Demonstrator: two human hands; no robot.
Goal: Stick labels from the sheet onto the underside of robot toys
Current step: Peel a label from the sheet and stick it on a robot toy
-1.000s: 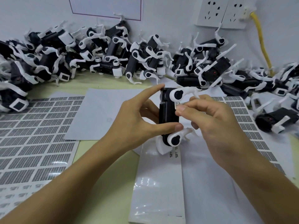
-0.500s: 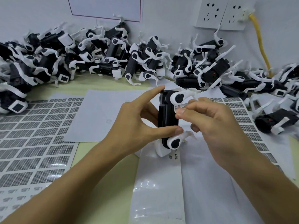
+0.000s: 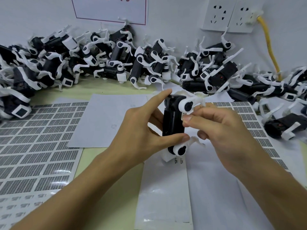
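- Head view: the left hand (image 3: 142, 128) grips a black-and-white robot toy (image 3: 174, 127) on end, index fingertip on its top end and thumb across its lower body.
- The right hand (image 3: 221, 130) has its thumb and index finger pinched together against the toy's right side, just under the upper white leg; whether a label sits between them is too small to tell.
- The toy is held above a glossy white backing strip (image 3: 164, 196) with 2 small printed labels (image 3: 179, 161) just below the toy.
- Label sheets (image 3: 36, 146) lie flat at the left and behind the right hand.
- A pile of robot toys (image 3: 116, 60) runs along the wall, beneath wall sockets (image 3: 230, 14) and a yellow cable (image 3: 270, 47).
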